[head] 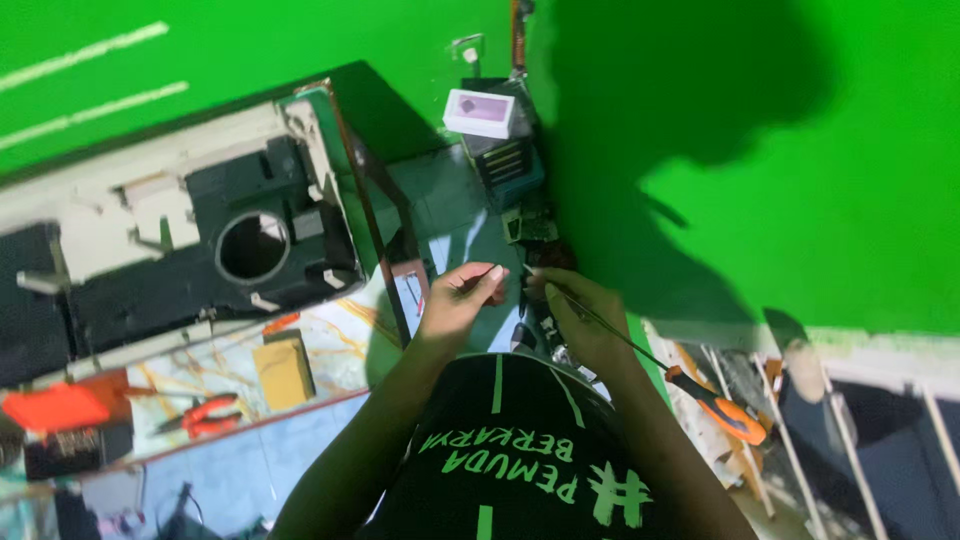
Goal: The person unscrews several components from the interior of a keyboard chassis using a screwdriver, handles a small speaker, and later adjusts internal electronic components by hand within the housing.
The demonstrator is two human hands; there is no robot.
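Gripping screwdriver [640,350], right hand [580,320]; left hand [462,298] loosely curled, empty; table edge [375,215] close, wall ahead.

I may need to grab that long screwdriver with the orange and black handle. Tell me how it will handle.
The long screwdriver with the orange and black handle probably stays stiff: its thin metal shaft runs straight. It likely feels handle-heavy, since the grip looks far thicker than the shaft. Held in the right hand by the shaft, it may pivot or slip.
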